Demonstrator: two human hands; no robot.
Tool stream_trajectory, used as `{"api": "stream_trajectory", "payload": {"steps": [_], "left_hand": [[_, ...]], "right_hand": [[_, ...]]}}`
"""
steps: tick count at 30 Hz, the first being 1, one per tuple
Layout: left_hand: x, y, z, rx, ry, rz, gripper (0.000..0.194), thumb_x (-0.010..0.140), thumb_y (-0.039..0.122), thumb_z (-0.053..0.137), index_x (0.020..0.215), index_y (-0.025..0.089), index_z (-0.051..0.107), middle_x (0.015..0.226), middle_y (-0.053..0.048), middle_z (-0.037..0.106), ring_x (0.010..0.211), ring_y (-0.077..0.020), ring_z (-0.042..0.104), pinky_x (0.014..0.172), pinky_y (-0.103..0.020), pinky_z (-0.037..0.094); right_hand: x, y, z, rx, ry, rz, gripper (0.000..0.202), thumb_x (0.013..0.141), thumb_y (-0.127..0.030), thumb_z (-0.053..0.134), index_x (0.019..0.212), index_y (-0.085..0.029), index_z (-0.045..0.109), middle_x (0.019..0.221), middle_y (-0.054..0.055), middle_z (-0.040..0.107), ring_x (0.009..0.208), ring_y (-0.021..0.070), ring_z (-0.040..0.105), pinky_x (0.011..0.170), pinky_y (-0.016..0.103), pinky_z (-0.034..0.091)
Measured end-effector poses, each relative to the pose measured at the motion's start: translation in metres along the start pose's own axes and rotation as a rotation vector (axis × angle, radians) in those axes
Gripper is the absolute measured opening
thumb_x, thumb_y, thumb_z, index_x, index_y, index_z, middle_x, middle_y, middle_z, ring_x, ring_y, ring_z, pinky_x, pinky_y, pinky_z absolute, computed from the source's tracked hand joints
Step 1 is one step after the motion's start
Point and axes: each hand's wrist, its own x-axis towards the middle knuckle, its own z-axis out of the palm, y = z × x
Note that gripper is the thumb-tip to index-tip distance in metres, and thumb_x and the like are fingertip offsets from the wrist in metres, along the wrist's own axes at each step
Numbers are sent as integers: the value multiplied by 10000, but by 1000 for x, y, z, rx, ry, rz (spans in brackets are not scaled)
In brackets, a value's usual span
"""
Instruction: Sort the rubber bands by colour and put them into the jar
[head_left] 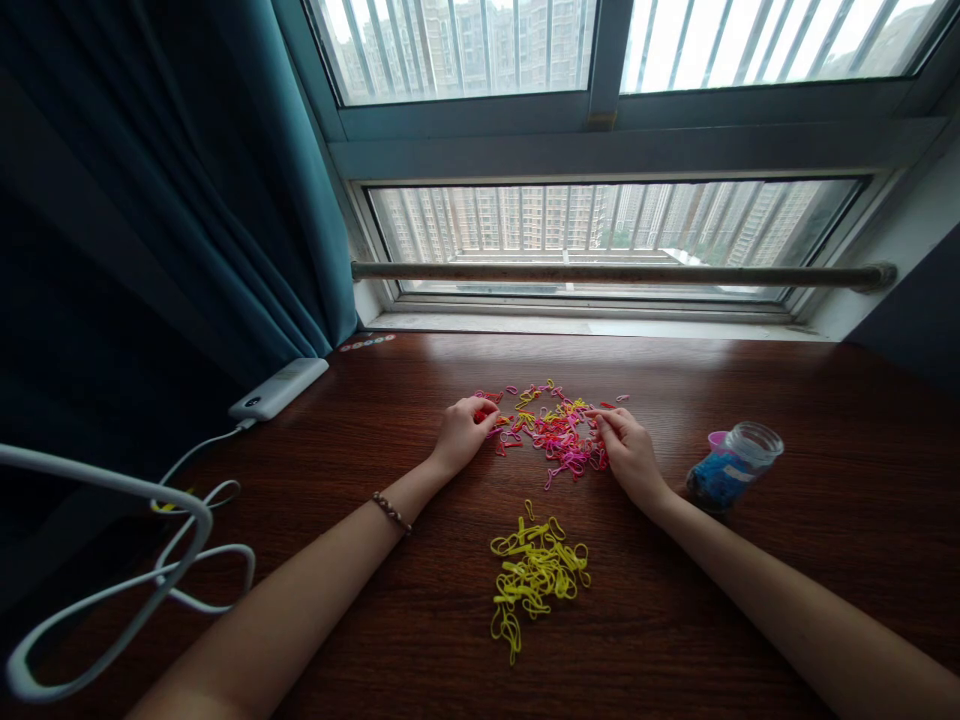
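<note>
A loose pile of small pink, red and yellow clips (559, 432) lies on the dark wooden table (397, 620). At its left edge is my left hand (465, 432), fingers curled and pressed together by some red pieces; what they grip is too small to name. My right hand (626, 450) is at the pile's right edge, thumb and fingertips pinched at the clips, its hold also unclear. Nearer to me, between my forearms, lies a separate heap of yellow clips (536, 575).
Right of my right hand stands a clear jar (731, 465) with a blue label, beside a pink lid (718, 440). A white power strip (281, 390) and a looping white cable (169, 490) are at the left. A curtain (247, 200) and window (615, 230) border the table.
</note>
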Motion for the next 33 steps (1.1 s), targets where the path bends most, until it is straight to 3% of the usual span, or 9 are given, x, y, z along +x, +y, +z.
{"api": "stream_trajectory", "payload": {"steps": [4,7,9,14,17,20,26,33], "left_hand": [[0,-1,1,-2,7,-5,103,750,243,567,754,179,648,776,-29,653,714,-150,578,675,-254,444],[0,-2,1,-7,8,-9,106,751,245,568,762,176,647,782,-30,654,721,-151,580,685,-257,445],[0,-2,0,-3,2,-9,102,751,238,568,767,175,647,788,-31,655,725,-152,580,695,-261,445],[0,1,-1,62,-70,60,118,741,234,586,823,195,661,837,-30,655,818,-176,560,759,-294,433],[-1,4,-1,114,-119,123,113,736,250,598,812,220,677,871,-26,647,888,-192,528,820,-325,410],[-1,5,-1,130,-129,121,81,733,263,607,747,218,673,859,-22,643,893,-195,519,825,-333,406],[0,6,-3,48,-66,99,81,754,233,582,752,204,659,802,-20,658,835,-181,554,772,-303,429],[-1,0,-1,-44,31,37,126,777,265,557,806,193,656,839,-42,658,812,-176,593,760,-295,454]], "right_hand": [[0,-5,0,-57,12,-54,259,868,-282,401,880,-165,631,780,51,521,681,161,517,625,287,419],[-7,-19,0,-61,-19,-178,207,862,-242,420,867,-175,615,804,53,526,725,162,517,662,288,419],[-16,-31,1,-47,-116,-323,165,847,-209,446,871,-180,607,803,53,535,741,160,514,671,284,420],[-41,-56,4,-58,-544,-722,107,783,-193,529,860,-185,603,721,40,570,668,149,485,620,284,405],[-47,-59,4,-78,-614,-792,163,773,-232,549,919,-175,595,720,44,590,661,154,489,613,289,404],[-43,-54,4,-116,-521,-720,117,801,-205,508,857,-169,605,704,46,588,654,150,496,608,280,399],[-28,-43,2,-131,-176,-423,241,854,-222,442,674,-166,591,615,30,559,595,138,506,587,259,383],[-18,-33,-1,-27,-16,-100,264,844,-326,462,709,-170,627,646,24,628,602,148,570,593,249,416]]}}
